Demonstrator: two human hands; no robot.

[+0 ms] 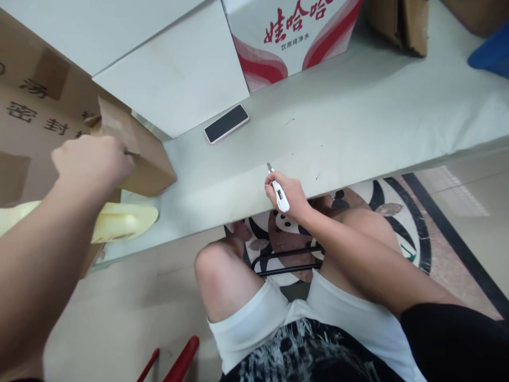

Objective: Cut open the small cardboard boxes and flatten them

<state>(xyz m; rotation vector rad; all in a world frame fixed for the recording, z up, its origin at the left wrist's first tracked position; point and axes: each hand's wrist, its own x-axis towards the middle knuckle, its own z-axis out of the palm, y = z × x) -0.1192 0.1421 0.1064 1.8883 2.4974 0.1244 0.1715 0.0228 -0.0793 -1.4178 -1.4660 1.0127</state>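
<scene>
In my right hand (288, 197) is a white box cutter (280, 197), its short blade pointing up and away from me over the near edge of the covered table (358, 116). The fingers are closed around its handle. My left hand (93, 158) reaches far to the left and is closed at a small brown cardboard box (149, 159), which appears gripped by its edge. The fingertips are hidden behind the hand. A raised flap (115, 119) of that box stands just above the knuckles.
A phone (226, 123) lies on the table before white boxes (175, 79) and a red-printed carton (294, 42). A large brown carton (24, 132) and a pale yellow object (127, 220) are at left. Further right are another cardboard box (413, 26) and something blue (493, 53).
</scene>
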